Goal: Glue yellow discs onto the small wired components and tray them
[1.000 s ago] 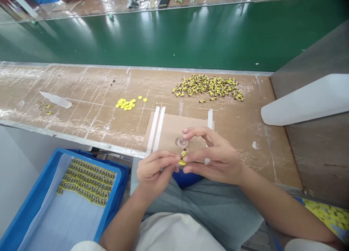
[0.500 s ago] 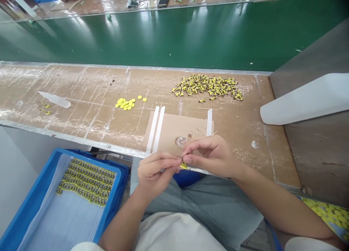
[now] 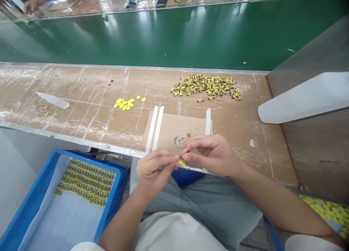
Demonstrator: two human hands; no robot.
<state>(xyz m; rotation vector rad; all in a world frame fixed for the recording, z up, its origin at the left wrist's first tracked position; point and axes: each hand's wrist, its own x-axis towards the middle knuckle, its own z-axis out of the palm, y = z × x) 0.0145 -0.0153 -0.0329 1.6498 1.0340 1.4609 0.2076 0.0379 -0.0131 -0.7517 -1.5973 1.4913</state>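
My left hand point(image 3: 155, 171) is closed in a pinch at the table's front edge. Facing it, my right hand point(image 3: 211, 153) pinches too, thumb against forefinger. A small yellow piece with a dark part point(image 3: 182, 162) sits between both sets of fingertips, mostly covered by them. Just beyond my fingers lies a small clear round dish point(image 3: 180, 141) on a cardboard sheet point(image 3: 174, 125), which has white tape strips and brown spots. Farther back is a heap of small yellow-and-dark figures point(image 3: 204, 85). Several flat yellow discs point(image 3: 124, 104) lie to its left.
A blue tray point(image 3: 117, 178) at lower left holds rows of yellow-and-dark pieces. A white bottle-shaped piece point(image 3: 53, 99) lies on the left. Beyond the table runs a green belt point(image 3: 163, 40); at right, a white panel point(image 3: 302, 98) juts in. Another person's hand point(image 3: 32, 5) shows at top left.
My hands stay together, and the yellow piece has turned slightly between the fingertips. The view has shifted a little. Another person's hand has come into sight at top left.
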